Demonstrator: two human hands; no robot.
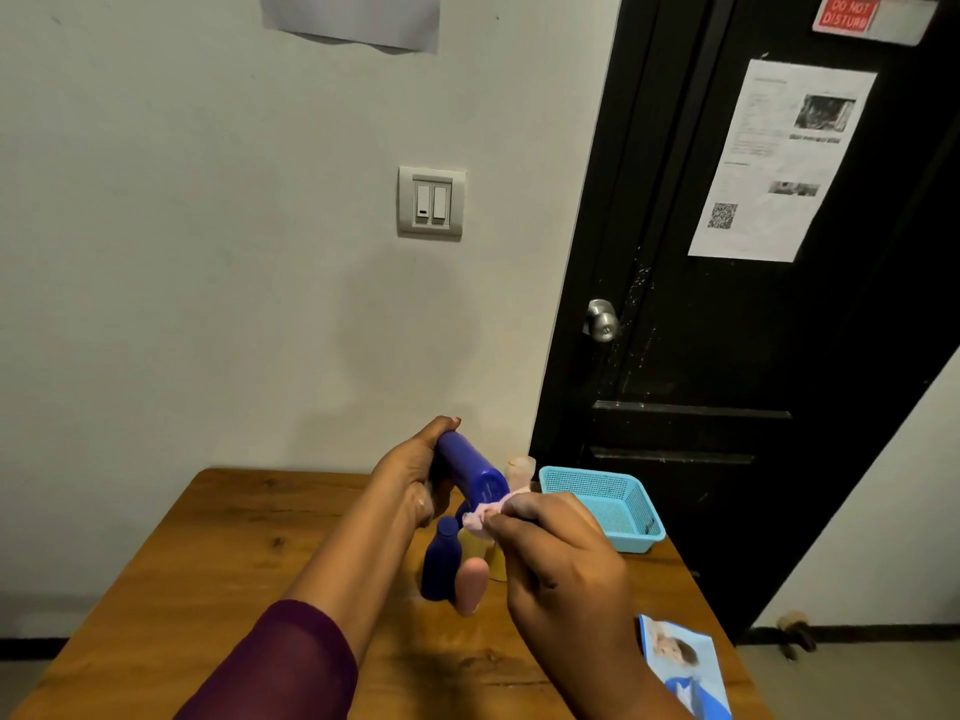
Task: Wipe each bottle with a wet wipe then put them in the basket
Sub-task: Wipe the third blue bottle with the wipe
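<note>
Midway, left hand [410, 480] clamps a blue bottle [470, 470] sideways in the air while right hand [550, 543] pinches a wipe [480, 517] at its cap end, the basket [602, 504] just beyond; a loose hold could drop it onto bottles below.

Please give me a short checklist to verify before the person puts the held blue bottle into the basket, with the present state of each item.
1. Blue bottle firmly held by the left hand: ok.
2. Wet wipe in the right hand, touching the bottle's end: ok.
3. Whole bottle already wiped: cannot tell.
4. Basket upright on the table, with room inside: ok.
5. Standing bottles below the hands safe from a knock: not ok, they stand close under the hands.
</note>
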